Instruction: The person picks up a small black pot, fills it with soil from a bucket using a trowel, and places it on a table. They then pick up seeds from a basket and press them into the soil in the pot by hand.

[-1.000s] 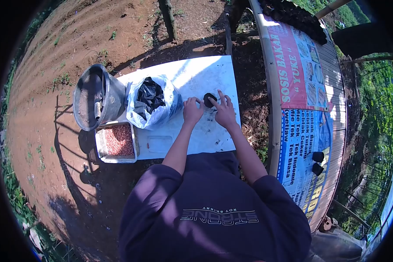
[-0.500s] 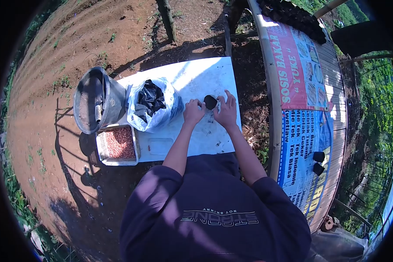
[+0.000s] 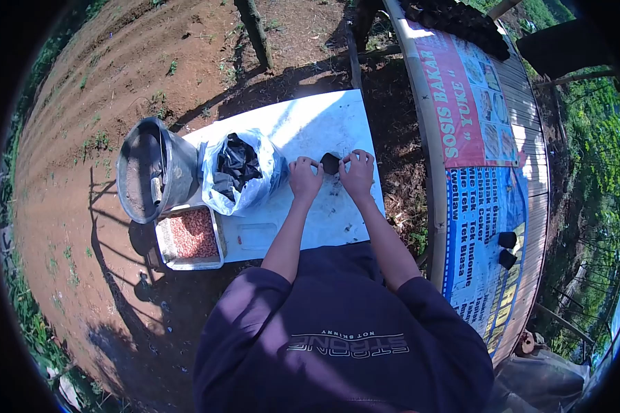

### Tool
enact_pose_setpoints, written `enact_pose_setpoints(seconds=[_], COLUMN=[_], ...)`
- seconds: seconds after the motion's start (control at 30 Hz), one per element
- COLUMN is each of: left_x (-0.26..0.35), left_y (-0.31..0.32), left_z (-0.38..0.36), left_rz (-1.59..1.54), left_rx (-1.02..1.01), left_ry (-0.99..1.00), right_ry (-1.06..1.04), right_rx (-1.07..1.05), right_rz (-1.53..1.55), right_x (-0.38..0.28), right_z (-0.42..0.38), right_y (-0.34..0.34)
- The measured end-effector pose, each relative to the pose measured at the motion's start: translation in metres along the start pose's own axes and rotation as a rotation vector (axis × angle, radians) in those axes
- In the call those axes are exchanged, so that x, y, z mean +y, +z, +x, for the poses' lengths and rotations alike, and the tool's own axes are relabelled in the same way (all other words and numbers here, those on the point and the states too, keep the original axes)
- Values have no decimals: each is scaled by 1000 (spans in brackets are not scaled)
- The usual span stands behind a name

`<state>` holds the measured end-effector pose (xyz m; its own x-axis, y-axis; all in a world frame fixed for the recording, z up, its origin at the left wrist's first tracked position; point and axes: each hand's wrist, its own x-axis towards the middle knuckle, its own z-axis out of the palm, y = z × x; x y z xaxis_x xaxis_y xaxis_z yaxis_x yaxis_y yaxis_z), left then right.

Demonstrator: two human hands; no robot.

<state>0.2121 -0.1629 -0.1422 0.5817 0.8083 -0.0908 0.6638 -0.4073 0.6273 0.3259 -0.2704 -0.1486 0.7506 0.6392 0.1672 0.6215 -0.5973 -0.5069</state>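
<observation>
A small black bag (image 3: 330,164) is on the white table (image 3: 310,124), between my two hands. My left hand (image 3: 306,177) pinches its left edge with closed fingertips. On its right edge are the closed fingers of my right hand (image 3: 357,175). Left of my hands stands a white plastic sack (image 3: 265,180) with crumpled black plastic (image 3: 238,164) inside.
A grey bucket (image 3: 180,165) with dark soil and a tool stands at the table's left. Before it is a white basket (image 3: 220,256) of reddish seeds (image 3: 191,234). At right, two black bags (image 3: 507,249) lie on a blue banner (image 3: 472,234) over a slatted surface.
The fingers of my right hand, spread before, have closed onto the black bag's right edge. My left hand has stayed at its left edge. The view has shifted slightly.
</observation>
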Motion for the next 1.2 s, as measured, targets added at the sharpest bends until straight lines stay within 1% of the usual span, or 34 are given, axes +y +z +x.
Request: enact_pose_setpoints(seconds=[0.1, 0.2, 0.27, 0.4, 0.6, 0.7, 0.77, 0.8, 1.0, 1.1, 1.2], left_x=[12, -1, -8, -11, 0, 15, 24, 28, 54, 66, 77], left_y=[-4, 6, 10, 5, -19, -26, -29, -31, -32, -28, -23], left_z=[-3, -4, -4, -2, -10, -20, -24, -25, -37, -50, -67], left_rz=[93, 70, 6, -94, -215, -251, -251, -251, -276, -293, -299], left_rx=[-100, -115, -60, 35, 27, -18, -13, -12, -77, -95, -161], left_ry=[-138, -58, 18, 133, 236, 213, 253, 272, 363, 450, 509], right_ry=[-9, -64, -96, -101, 4, 10, 1, -18, 56, 76, 109], right_rx=[-15, -13, -2, -9, -29, -7, 12, 60, 149, 211, 279], right_rz=[-78, -142, -150, -33, 228, 304, 321, 312, 287, 288, 284], right_x=[-5, -5, -5, -3, -4, -5, -5, -5, -1, 5, 13], right_z=[-4, -4, -3, -2, -14, -25, -31, -34, -59, -74, -94], right_y=[-4, -2, -2, -3, -27, -42, -53, -57, -86, -100, -116])
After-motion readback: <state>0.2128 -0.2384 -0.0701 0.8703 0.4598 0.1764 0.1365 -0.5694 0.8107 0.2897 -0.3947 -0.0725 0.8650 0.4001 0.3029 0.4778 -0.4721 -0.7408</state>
